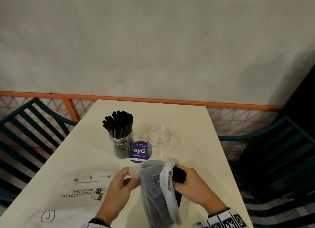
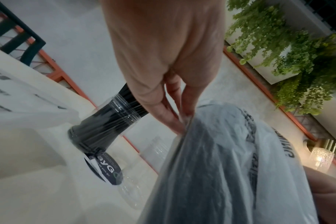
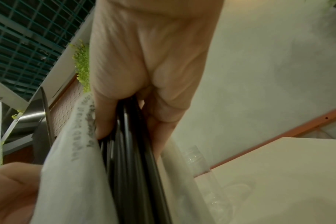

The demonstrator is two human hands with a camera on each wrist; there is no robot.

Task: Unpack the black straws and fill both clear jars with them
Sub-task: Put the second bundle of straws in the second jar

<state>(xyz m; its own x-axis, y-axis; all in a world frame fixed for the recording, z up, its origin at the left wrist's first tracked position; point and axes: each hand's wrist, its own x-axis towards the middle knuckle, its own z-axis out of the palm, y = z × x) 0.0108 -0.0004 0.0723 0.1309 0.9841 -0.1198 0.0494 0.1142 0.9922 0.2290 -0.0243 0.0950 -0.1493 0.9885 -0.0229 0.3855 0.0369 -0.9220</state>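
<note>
A clear jar [image 1: 121,145] packed with black straws stands mid-table, and it shows again as the filled jar [image 2: 105,125] in the left wrist view. Right of it stands an empty clear jar [image 1: 158,141]. Near the front edge a translucent plastic bag [image 1: 154,190] holds more black straws. My left hand [image 1: 119,188] pinches the bag's open edge [image 2: 184,125]. My right hand [image 1: 190,183] grips a bundle of black straws [image 1: 179,174] at the bag's mouth; the same straws [image 3: 128,151] run between its thumb and fingers, beside the white bag flap [image 3: 75,159].
A white printed mailer bag [image 1: 71,192] lies flat at the table's front left. A purple round sticker [image 1: 139,152] sits between the jars. Dark green chairs [image 1: 27,134] stand on both sides, with an orange rail [image 1: 153,99] behind the table.
</note>
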